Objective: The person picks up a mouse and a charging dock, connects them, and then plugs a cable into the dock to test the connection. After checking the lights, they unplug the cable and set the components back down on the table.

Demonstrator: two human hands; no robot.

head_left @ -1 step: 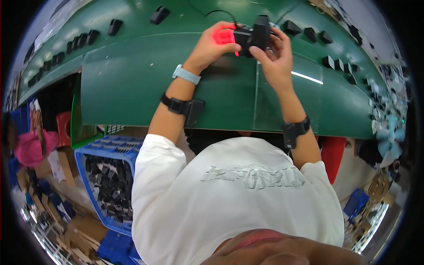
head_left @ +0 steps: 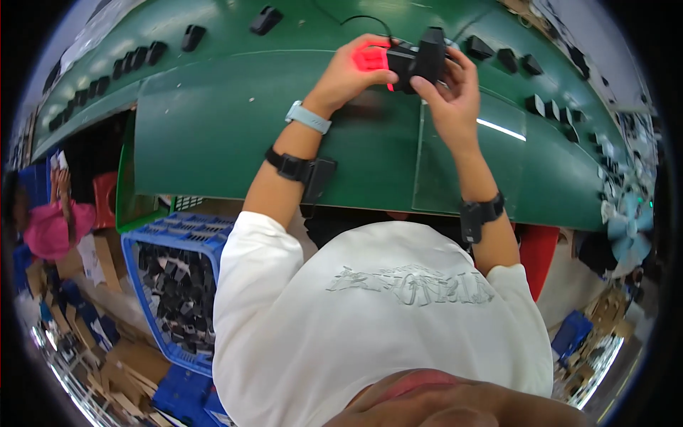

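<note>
Over the green table, my left hand (head_left: 348, 75) is closed around a black block (head_left: 401, 64), and red light glows across my palm and fingers at its left end. My right hand (head_left: 455, 92) grips a black angular housing (head_left: 430, 55) that stands up against the block's right side, thumb in front and fingers behind. The two black pieces touch; whether they are joined I cannot tell. A thin black cable (head_left: 366, 17) curves down behind the block, its end hidden there. Black straps with small boxes sit on both my forearms, and a pale blue watch is on my left wrist.
Black housings (head_left: 265, 20) stand in rows along the table (head_left: 270, 142), left and right. A blue crate (head_left: 167, 349) full of black parts stands below on the left. At far right is a blue fan (head_left: 629, 226); a person in pink (head_left: 57, 228) is at far left.
The whole view has shifted slightly, so most things appear a little farther right. My hands keep the same hold on the black pieces, and the red glow remains.
</note>
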